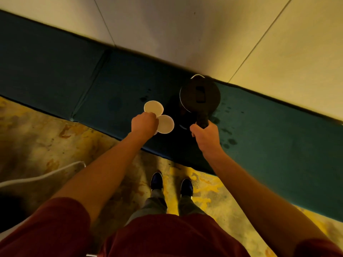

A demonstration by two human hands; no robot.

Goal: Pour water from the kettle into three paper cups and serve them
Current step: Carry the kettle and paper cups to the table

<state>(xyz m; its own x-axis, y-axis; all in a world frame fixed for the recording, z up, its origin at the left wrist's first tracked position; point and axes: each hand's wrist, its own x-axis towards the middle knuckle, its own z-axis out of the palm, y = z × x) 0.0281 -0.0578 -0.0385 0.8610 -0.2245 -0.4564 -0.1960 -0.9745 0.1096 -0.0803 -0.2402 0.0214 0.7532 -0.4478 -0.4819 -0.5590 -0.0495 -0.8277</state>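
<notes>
A dark kettle (200,94) with a black lid stands upright on the teal padded bench (278,145), close to the wall. My right hand (206,135) is closed around its handle. Left of the kettle stand white paper cups seen from above: one (153,107) farther back and one (165,124) nearer to me. My left hand (143,123) rests on the cups' rims where they meet, fingers pinched; it hides part of both and a sliver of another cup beneath it.
The bench runs diagonally along a pale wall (185,25). Dark wet spots (228,138) dot the cushion right of the kettle. A white cable (42,175) lies on the mottled yellow floor at the left. My feet (171,182) stand just before the bench.
</notes>
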